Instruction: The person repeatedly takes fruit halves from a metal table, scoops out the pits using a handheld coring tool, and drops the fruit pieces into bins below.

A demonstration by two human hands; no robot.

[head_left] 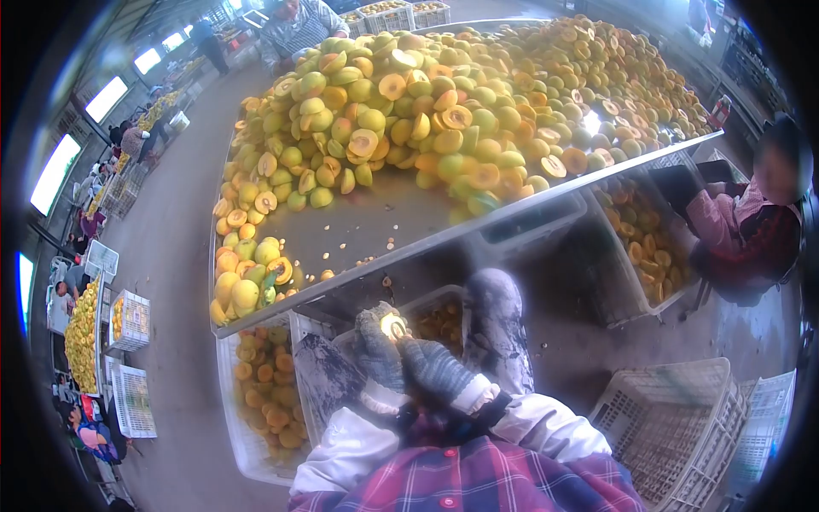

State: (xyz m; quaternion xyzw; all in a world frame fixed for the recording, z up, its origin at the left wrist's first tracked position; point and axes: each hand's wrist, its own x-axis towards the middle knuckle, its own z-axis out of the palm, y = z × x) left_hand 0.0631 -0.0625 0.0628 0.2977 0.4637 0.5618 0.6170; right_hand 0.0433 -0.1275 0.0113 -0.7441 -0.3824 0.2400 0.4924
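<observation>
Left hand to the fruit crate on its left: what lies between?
A leg in patterned trousers lies between the left hand and the crate, in the head view.

Bright windows (55, 175) line the left wall above a grey concrete floor (183, 282) (rather shiny at the right), beneath a sloping roof (64, 51).

Green, yellow and orange are mixed across the heaped fruit (367, 111), with cut faces shown in paler orange. The tabletop (367, 205) is coloured dull grey and edged in a lighter silvery grey. The left hand (380, 350) and right hand (437, 369) are covered in grey-blue. The shirt (478, 478) is patterned in purple, red and blue plaid, crossed by pale lines and dotted with red buttons (449, 453). The trousers (499, 328) are mottled in dark and pale greyish purple.
</observation>
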